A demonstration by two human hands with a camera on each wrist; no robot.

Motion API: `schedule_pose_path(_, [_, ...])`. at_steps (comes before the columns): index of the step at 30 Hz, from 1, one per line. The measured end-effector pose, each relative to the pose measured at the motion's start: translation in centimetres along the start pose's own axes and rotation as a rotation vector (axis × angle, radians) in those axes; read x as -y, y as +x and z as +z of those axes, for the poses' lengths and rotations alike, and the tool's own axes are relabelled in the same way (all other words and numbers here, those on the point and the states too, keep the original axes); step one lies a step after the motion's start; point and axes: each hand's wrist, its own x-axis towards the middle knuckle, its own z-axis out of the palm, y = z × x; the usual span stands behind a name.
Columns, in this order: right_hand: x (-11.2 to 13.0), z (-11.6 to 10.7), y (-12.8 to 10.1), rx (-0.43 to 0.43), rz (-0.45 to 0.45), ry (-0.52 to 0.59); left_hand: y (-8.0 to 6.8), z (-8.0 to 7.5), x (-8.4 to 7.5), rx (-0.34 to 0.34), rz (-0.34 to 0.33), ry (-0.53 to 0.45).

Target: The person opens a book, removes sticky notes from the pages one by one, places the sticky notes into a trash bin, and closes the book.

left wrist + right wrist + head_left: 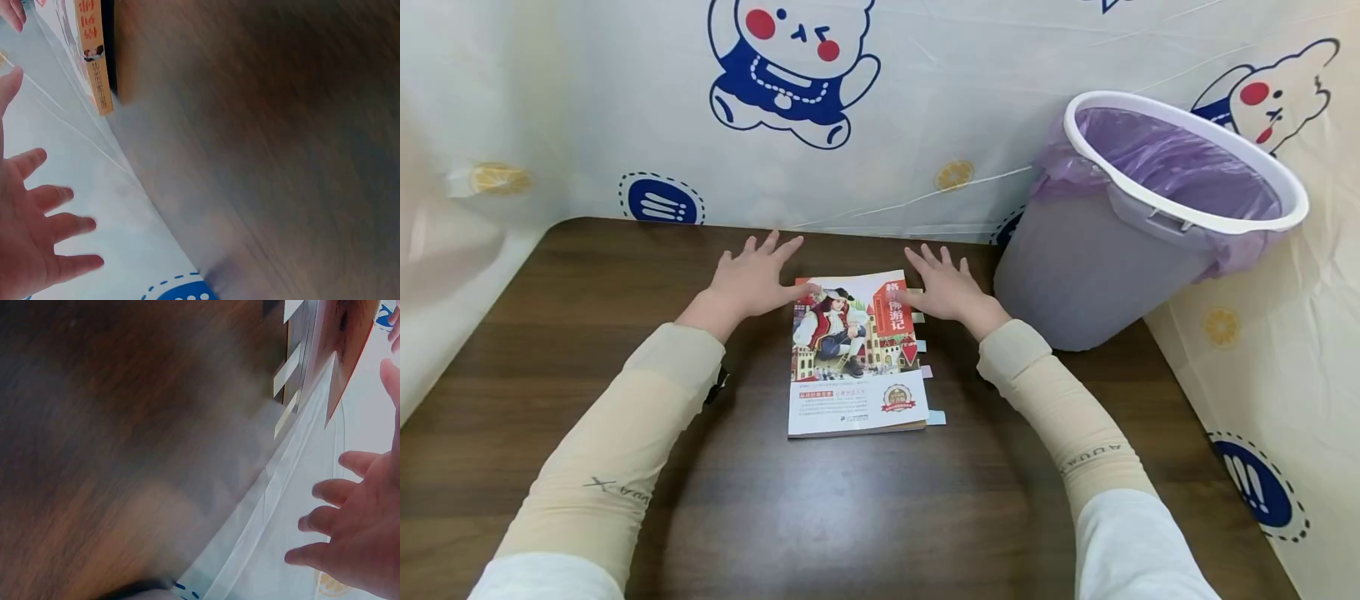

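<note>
On one table (587, 400), two hands, left (751, 283) and right (946, 287), spread flat, flank one book (855, 354) beside one bin (1142, 217)

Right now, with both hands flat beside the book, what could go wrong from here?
1. The sticky tabs jut out from the book edge under the right hand; a sweep there could bend or tear them.
2. The bin stands close beside the right forearm; an outward elbow move might knock it.
3. The left hand touches the cover only with its thumb, so the book may slide on the table.
</note>
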Motion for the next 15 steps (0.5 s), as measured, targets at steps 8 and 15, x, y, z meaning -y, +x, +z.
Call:
schedule_pose_path(8, [-0.4, -0.5, -0.2, 0.006, 0.002, 0.057, -0.8, -0.9, 0.7, -0.034, 0.001, -0.044])
schedule_pose_path(15, [-0.5, -0.9, -0.4, -0.023, -0.009, 0.115, -1.4, -1.6, 1.0, -0.059, 0.022, -0.078])
